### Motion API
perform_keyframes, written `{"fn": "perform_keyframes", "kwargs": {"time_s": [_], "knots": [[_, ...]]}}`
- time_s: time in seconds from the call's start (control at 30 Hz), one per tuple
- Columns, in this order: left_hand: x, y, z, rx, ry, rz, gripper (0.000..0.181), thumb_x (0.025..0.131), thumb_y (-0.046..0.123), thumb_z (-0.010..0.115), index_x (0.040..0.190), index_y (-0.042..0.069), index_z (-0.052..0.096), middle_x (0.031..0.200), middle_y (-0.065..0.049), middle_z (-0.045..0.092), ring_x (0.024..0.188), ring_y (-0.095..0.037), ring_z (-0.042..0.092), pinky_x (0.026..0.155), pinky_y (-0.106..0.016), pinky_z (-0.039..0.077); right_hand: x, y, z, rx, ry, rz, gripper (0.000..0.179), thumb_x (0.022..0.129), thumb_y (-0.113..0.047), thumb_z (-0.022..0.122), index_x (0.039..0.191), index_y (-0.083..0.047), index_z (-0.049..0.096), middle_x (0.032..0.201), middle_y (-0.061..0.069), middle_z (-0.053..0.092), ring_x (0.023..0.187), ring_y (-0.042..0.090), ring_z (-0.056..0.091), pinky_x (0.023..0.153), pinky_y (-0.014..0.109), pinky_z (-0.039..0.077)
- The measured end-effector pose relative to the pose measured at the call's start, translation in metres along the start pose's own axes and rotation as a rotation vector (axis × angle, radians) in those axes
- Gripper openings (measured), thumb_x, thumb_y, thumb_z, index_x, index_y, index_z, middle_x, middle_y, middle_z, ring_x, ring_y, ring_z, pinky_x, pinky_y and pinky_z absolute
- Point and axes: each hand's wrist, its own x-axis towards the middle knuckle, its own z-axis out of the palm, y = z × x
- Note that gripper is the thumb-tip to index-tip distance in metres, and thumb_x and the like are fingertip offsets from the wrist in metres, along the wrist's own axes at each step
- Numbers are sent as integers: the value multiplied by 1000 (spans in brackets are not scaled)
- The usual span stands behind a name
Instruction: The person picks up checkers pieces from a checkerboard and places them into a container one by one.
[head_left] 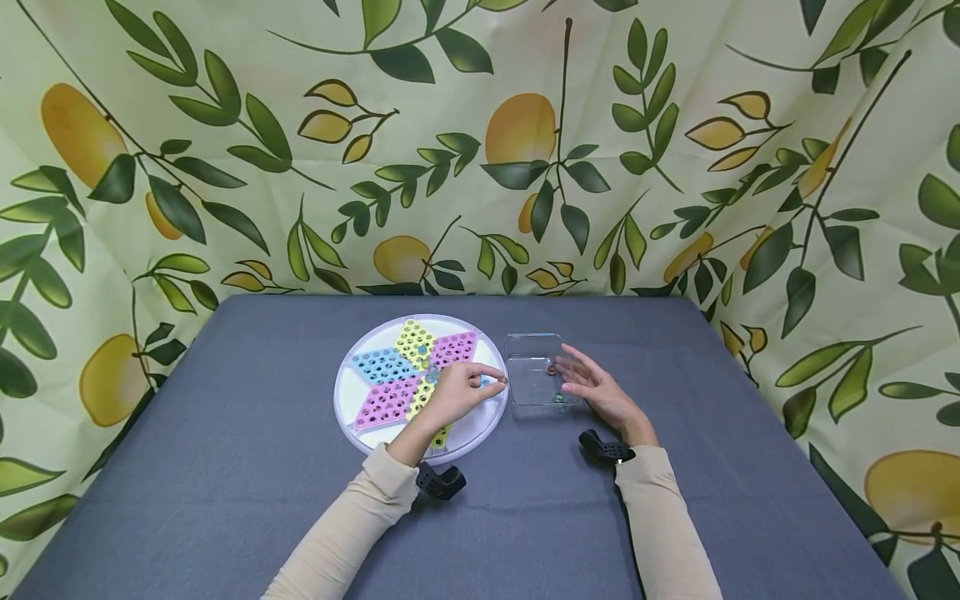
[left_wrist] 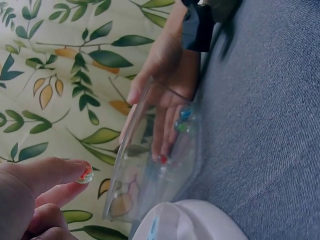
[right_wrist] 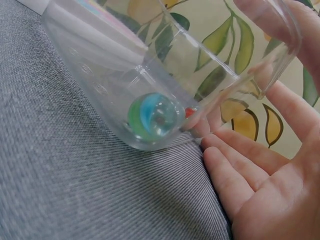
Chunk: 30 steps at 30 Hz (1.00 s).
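Marble (left_wrist: pixel 86 173), red and clear: being pinched by the left hand (head_left: pixel 459 390) near the board's right edge, fingertips probably suiting so small a ball. Right hand (head_left: pixel 603 396): spreading beside the clear box (head_left: pixel 528 385), perhaps for steadying; contact uncertain. Box: standing on the surface (head_left: pixel 187 475), containing blue-green and red marbles (right_wrist: pixel 156 117). Round board (head_left: pixel 480 427): carrying several more.

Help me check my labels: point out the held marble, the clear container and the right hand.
Held marble (left_wrist: pixel 86 173): left wrist view, middle of its visible side.
Clear container (head_left: pixel 531 386): head view, bare floor.
Right hand (head_left: pixel 606 396): head view, middle of the hand.
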Motion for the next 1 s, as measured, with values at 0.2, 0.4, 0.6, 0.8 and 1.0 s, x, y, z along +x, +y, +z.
{"fn": "perform_keyframes", "kwargs": {"time_s": [0.2,0.4,0.6,0.8,1.0], "knots": [[2,1,9,-2,-20,9,20,86,15,70,103,5,75,48,10,21,47,-4,18,45,-16,18,0,1,0,-13,11,10,76,94,-6,58,155,-11,12,158,26,21,148,42,18,118,54,16],[1,2,16,-3,-25,42,18,86,13,68,101,4,75,48,11,22,46,-2,19,44,-16,19,-1,0,0,-4,15,9,76,94,-5,57,155,-10,12,158,26,21,148,41,19,118,53,16],[2,1,21,21,-30,42,17,86,15,69,100,6,75,47,11,23,45,-2,19,44,-15,18,-1,-1,1,-3,11,17,76,95,-6,57,155,-11,12,158,26,20,148,42,17,119,55,15],[0,3,21,20,-33,58,18,86,14,69,99,5,75,46,12,23,44,0,19,43,-16,18,0,-1,1,5,11,23,76,95,-6,57,156,-12,12,159,25,20,149,41,17,119,55,15],[1,2,23,48,-41,56,20,87,15,68,102,5,75,46,13,23,44,0,20,43,-16,18,-1,-3,2,-2,19,31,77,94,-8,58,156,-14,13,159,24,21,149,39,18,119,54,16]]}}
